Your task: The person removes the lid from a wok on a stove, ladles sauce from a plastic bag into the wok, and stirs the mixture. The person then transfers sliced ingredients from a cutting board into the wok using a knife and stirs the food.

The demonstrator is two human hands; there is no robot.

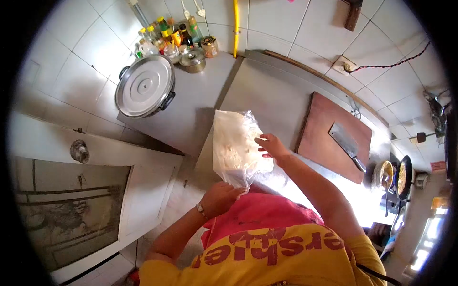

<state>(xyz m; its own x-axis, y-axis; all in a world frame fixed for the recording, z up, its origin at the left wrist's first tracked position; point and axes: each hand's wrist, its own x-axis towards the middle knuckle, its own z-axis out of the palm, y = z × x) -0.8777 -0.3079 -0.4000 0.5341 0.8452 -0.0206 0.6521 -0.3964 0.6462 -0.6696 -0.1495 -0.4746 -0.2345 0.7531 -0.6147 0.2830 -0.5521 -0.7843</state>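
Note:
A clear plastic bag (238, 138) with a pale, flat, bread-like thing with light brown spots inside is held up in front of my body, over the counter's near edge. My left hand (222, 198), with a watch on its wrist, is closed around the gathered near end of the bag. At the bag's right side is my right hand (273, 148). Its fingers are apart and slightly bent, with the tips at the bag's edge; whether they touch the plastic I cannot tell.
A brown cutting board (319, 126) with a cleaver (342, 139) on it lies to the right. A large lidded pot (145, 86) stands at the left, near a small lidded pot (193, 60) and several bottles (164, 28). A white door (150, 195) is at lower left.

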